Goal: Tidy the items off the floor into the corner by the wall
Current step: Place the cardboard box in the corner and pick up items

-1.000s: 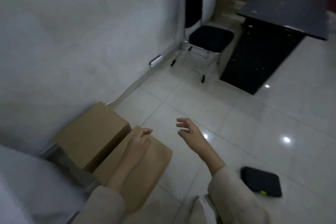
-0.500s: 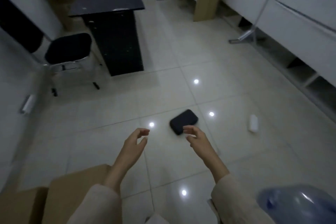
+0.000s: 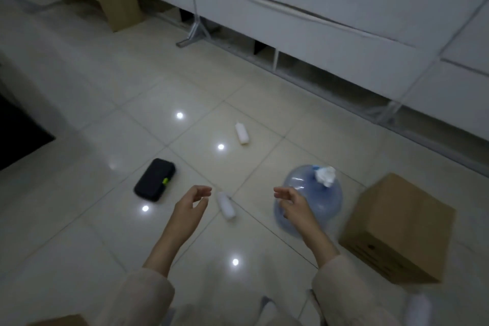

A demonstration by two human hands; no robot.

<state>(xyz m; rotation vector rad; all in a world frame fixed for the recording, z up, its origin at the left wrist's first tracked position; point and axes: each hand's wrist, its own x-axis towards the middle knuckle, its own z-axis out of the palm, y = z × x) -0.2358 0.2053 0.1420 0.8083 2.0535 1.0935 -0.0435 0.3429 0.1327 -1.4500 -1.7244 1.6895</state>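
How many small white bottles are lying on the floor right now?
2: one white bottle lies between the hands, another farther out on the tiles. A blurred white shape at bottom right might be a third.

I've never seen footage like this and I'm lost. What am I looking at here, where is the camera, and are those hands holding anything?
The camera sits on a person's head, looking down at their own bare hands. The left hand and right hand are both open and hold nothing. On the pale glossy tiled floor lie a flat black case with a green tab, two small white plastic bottles, a big blue translucent water jug with white paper stuffed in its neck, and a brown cardboard box. White cabinets line the far side.
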